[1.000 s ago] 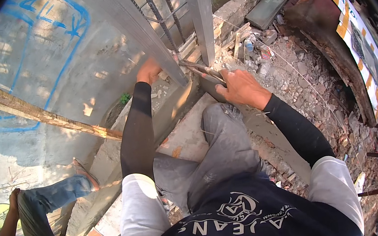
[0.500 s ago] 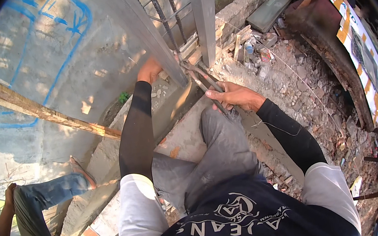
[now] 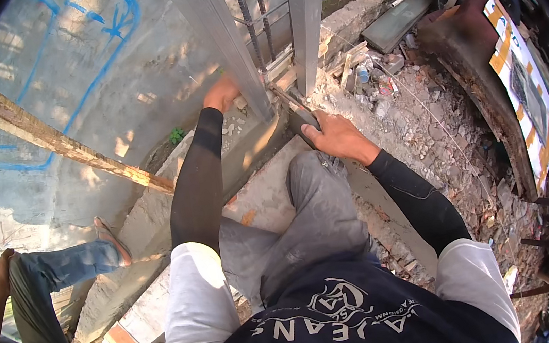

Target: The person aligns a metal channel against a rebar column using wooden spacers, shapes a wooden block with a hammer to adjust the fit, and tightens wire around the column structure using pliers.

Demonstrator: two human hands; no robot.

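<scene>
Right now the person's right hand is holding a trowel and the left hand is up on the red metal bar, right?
Not quite. In the head view the bar under the left hand is grey, not red. The right hand does grip a trowel near the wet cement.

The wall (image 3: pixel 104 69) is matt grey cement plaster with blue paint marks. A rough wooden plank (image 3: pixel 58 140) leans on it. The steel bars (image 3: pixel 248 10) look ribbed and rusty, the ledge (image 3: pixel 270 192) bare gritty concrete, the rubble (image 3: pixel 417 106) dusty.
</scene>
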